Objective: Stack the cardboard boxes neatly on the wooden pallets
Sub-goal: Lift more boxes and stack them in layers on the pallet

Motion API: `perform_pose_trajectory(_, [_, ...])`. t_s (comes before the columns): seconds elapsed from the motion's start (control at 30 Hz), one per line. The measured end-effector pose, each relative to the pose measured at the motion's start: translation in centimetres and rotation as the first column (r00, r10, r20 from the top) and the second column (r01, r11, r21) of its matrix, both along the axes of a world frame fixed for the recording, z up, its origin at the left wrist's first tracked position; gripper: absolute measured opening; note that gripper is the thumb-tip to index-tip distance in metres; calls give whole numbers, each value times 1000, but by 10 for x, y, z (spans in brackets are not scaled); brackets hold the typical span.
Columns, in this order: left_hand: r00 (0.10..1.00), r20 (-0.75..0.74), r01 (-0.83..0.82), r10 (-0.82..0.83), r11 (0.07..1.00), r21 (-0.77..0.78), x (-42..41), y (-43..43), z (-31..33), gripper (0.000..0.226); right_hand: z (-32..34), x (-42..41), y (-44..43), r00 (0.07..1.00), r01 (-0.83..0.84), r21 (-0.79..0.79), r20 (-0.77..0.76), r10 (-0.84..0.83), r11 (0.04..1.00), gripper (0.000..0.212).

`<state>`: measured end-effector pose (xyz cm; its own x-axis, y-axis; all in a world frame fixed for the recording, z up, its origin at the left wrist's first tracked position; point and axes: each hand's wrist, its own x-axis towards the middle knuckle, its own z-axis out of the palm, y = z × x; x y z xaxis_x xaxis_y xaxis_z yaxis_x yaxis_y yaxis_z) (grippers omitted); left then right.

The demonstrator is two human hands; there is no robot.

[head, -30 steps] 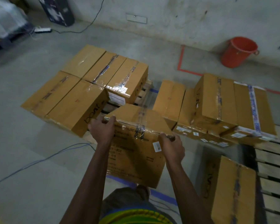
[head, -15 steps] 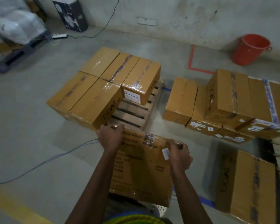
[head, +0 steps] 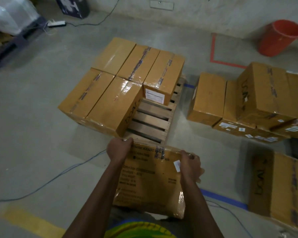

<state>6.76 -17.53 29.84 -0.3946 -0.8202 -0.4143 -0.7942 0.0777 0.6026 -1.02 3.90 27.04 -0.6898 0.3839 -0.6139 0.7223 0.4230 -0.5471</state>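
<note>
I hold a taped cardboard box (head: 150, 182) close to my body, its printed side facing me. My left hand (head: 119, 149) grips its upper left edge and my right hand (head: 190, 164) grips its upper right edge. Just beyond the box lies a wooden pallet (head: 151, 117) with its near right slats bare. Several cardboard boxes (head: 124, 86) lie flat on the pallet's left and far parts, packed side by side.
More boxes (head: 248, 103) are piled on the floor to the right, and one box (head: 282, 193) stands at the near right. A red bucket (head: 280, 37) is by the far wall. Cables (head: 46, 182) run across the floor at left. Yellow and blue floor tape lies near my feet.
The box has come lower and nearer to my body, uncovering the pallet's bare slats. The view has shifted, so the pallet now sits straight ahead of me.
</note>
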Motion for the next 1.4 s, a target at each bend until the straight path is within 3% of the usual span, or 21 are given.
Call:
perform_pose_trajectory(0.17, [997, -28, 74, -75, 997, -20, -37, -43, 10, 15, 1, -7, -42, 992, 126, -34, -5, -126, 991, 60])
perform_pose_trajectory(0.37, [988, -124, 103, -92, 991, 90, -120, -103, 7, 17, -10, -72, -94, 979, 147, -114, -125, -161, 983, 63])
perform_pose_trajectory(0.53, [975, -222, 16, 24, 985, 173, -163, -144, 4, 4, -17, -123, -134, 978, 132, -167, -141, -156, 977, 66])
perform_pose_trajectory(0.6, [967, -230, -59, 108, 975, 212, -165, -157, -8, 10, -24, -120, -142, 979, 123, -173, -141, -148, 977, 65])
perform_pose_trajectory(0.77, [968, -141, -167, 205, 955, 243, -151, -176, -62, 22, -76, -98, -161, 987, 130, -148, -74, -143, 980, 57])
perform_pose_trajectory(0.83, [975, -108, -167, 195, 960, 223, -142, -179, -91, 18, -101, -85, -169, 991, 134, -117, -7, -135, 984, 56])
perform_pose_trajectory(1.13, [972, 181, -210, 147, 888, 409, -83, -217, -236, 10, -208, -43, -200, 975, 110, 53, 187, -118, 993, 63])
perform_pose_trajectory(1.4, [931, 345, -40, -117, 908, 417, -84, -233, -304, 42, -267, -45, -212, 932, -61, 170, 363, -5, 984, 74])
